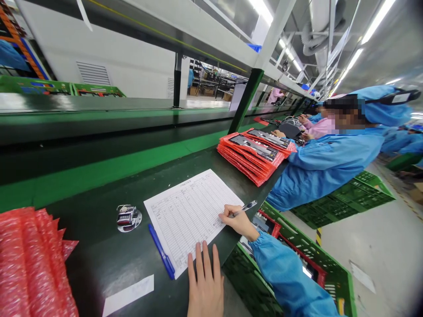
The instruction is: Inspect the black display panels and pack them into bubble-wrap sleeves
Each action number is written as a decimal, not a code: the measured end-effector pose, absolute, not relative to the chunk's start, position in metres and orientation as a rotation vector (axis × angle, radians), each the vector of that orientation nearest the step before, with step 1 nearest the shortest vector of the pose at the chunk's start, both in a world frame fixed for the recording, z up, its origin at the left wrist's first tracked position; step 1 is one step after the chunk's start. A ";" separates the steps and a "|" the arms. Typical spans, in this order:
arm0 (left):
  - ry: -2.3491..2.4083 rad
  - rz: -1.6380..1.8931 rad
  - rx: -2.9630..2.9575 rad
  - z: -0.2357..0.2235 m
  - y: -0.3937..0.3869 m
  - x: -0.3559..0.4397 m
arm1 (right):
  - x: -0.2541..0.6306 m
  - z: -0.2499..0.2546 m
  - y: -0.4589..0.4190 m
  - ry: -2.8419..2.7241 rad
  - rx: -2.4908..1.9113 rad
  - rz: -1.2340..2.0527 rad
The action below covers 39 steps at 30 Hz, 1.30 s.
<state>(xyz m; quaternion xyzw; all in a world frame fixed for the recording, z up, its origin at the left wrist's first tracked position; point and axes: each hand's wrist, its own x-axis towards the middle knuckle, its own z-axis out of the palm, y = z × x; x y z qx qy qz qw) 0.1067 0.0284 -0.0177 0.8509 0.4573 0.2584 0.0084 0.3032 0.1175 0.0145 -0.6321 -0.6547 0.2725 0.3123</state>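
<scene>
A printed form [191, 202] with a ruled table and handwritten entries lies on the dark green bench. My right hand [239, 222] grips a pen [250, 205] whose tip end is hidden by the fingers, over the sheet's right edge. Flat near the sheet's lower edge rests my left hand [205, 277], fingers stretched and slightly apart, nothing in it. A blue pen [161, 251] lies along the form's left edge. Left of that stands a chrome tally counter [128, 218]. Closer to me is a blank white paper strip [128, 296].
Red bubble bags [29, 264] fill the bench's left end. More red bags [251, 163], topped with dark flat parts [254, 146], are stacked at the right beside a co-worker in a blue smock [330, 163]. A green crate [340, 268] holding bagged parts stands below the bench edge.
</scene>
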 end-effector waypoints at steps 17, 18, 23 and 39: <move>1.426 0.786 2.747 -0.019 0.030 0.105 | 0.299 0.019 0.118 -1.705 -1.652 0.674; 1.427 0.772 2.768 -0.019 0.030 0.105 | 0.299 0.019 0.118 -1.706 -1.655 0.679; 1.431 0.794 2.733 -0.019 0.031 0.105 | 0.299 0.017 0.119 -1.699 -1.662 0.690; 1.433 0.808 2.689 -0.019 0.031 0.106 | 0.298 0.017 0.118 -1.579 -1.634 0.750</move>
